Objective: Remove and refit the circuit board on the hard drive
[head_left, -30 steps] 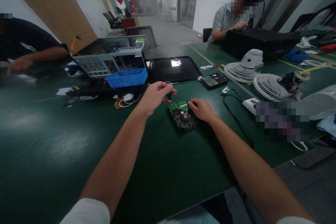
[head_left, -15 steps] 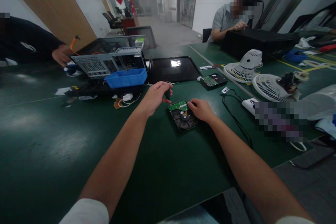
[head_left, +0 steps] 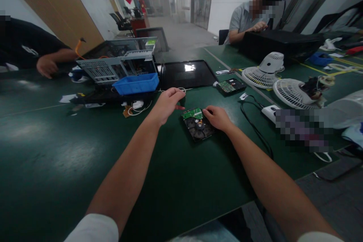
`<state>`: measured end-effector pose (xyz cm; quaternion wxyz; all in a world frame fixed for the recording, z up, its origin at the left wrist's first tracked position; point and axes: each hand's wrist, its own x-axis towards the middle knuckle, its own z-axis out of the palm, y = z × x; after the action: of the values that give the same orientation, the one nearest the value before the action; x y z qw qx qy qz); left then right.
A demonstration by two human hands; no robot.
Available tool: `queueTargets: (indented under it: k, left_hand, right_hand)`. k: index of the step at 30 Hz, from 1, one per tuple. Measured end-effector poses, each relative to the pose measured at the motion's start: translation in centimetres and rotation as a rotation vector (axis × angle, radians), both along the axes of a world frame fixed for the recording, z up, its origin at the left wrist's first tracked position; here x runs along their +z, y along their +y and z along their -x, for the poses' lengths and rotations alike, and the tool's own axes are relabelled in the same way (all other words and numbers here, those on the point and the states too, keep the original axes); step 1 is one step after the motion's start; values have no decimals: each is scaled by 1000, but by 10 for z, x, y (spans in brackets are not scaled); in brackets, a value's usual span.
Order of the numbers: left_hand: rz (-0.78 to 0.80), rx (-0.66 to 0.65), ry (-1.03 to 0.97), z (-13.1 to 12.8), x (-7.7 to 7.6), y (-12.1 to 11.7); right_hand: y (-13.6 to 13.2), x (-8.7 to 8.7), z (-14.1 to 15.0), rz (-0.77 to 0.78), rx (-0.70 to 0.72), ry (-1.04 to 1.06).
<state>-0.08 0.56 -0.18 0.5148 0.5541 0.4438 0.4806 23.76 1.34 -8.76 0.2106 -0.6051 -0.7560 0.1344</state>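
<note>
In front of me a hard drive [head_left: 198, 130] lies on the green table, its green circuit board at the far end and a dark round hub in the middle. My right hand [head_left: 217, 118] is closed on its right edge, thumb and index finger at the upper right corner. Just beyond the drive's upper left corner, my left hand [head_left: 168, 105] is closed around a short dark handle [head_left: 183, 101], like that of a screwdriver. The handle's tip is too small to make out.
An open computer case [head_left: 104, 70] stands at the left behind a blue bin [head_left: 137, 84]. A black panel [head_left: 187, 75], a second drive [head_left: 231, 86], white fan parts [head_left: 292, 92] and a power strip [head_left: 270, 113] with a black cable lie around. Two people work nearby.
My hands hold nearly the same place at the drive; the dark handle has shifted slightly in my left fingers. At left, another person's hand has drawn away from the computer case.
</note>
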Motion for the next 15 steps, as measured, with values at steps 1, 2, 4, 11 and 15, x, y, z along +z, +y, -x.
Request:
queueTargets:
  k: [1, 2, 4, 11, 15]
  left_hand:
    - [-9, 16, 6, 1, -1, 1]
    - [-17, 28, 11, 2, -1, 2]
    - [-21, 34, 22, 3, -3, 4]
    - [-3, -13, 22, 2, 1, 1]
    - [26, -33, -7, 0, 2, 0]
  right_hand:
    - [0, 0, 0, 2, -2, 0]
    - [0, -1, 0, 4, -6, 0]
    - [0, -1, 0, 9, -15, 1]
    - [0, -1, 0, 1, -4, 2]
    - [0, -1, 0, 4, 1, 7]
